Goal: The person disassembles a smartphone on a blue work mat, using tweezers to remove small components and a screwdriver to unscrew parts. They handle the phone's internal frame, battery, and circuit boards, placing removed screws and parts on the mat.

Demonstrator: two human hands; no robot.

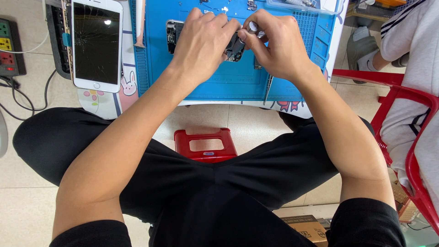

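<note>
Our left hand (201, 43) lies curled over the opened phone body (176, 34), fingers bent down and pressing it flat on the blue work mat (228, 87); it clamps rather than lifts. Our right hand (276, 43) is pinched nearly closed around a small screwdriver (252, 27), thumb and forefinger on its silver cap, the tip hidden behind the fingers where it meets the phone's inner parts. The phone body sits at the far middle of the mat, mostly covered by both hands.

To do this well, we judge that the driver should stand upright on the screw, with light downward pressure and slow turns from the fingertips alone, while the left hand keeps the body from sliding. A pair of tweezers (268, 89) lies on the mat just below the right wrist, near enough to pick up loose screws. To the left, apart from the mat, a white phone with a cracked screen (97, 43) rests face up on the tabletop (105, 103). A red stool (206, 145) stands between our knees.
</note>
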